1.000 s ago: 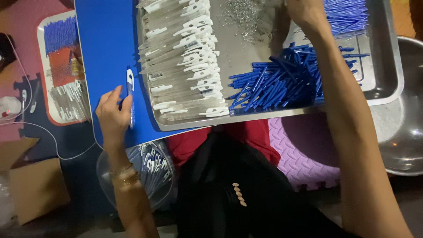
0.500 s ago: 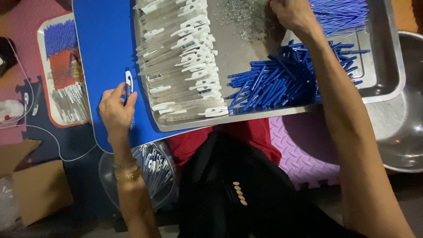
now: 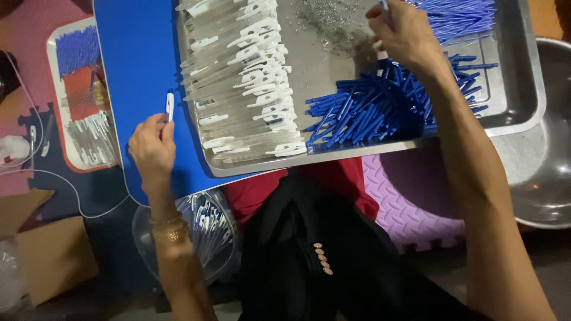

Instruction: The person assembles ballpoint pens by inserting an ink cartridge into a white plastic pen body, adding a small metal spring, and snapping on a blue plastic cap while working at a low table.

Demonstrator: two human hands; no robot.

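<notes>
The desk [image 3: 134, 65] is plain bright blue. On it the tray [image 3: 523, 89] is dull silver-grey, holding clear pen barrels with white clips [image 3: 250, 71] and a heap of deep blue refills [image 3: 369, 110]. The pen piece [image 3: 170, 106] in the left hand [image 3: 152, 148] is white. A bracelet [image 3: 168, 230] shines gold. The floor mat [image 3: 410, 208] is purple with a ridged pattern.

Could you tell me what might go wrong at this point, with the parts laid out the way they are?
The metal tray juts past the edge of the blue board, so a push from the right hand might tip it. That hand works beside the small loose metal bits, which could scatter. The left hand pinches a white pen piece only by its end; it may slip into the clear bowl below.
</notes>
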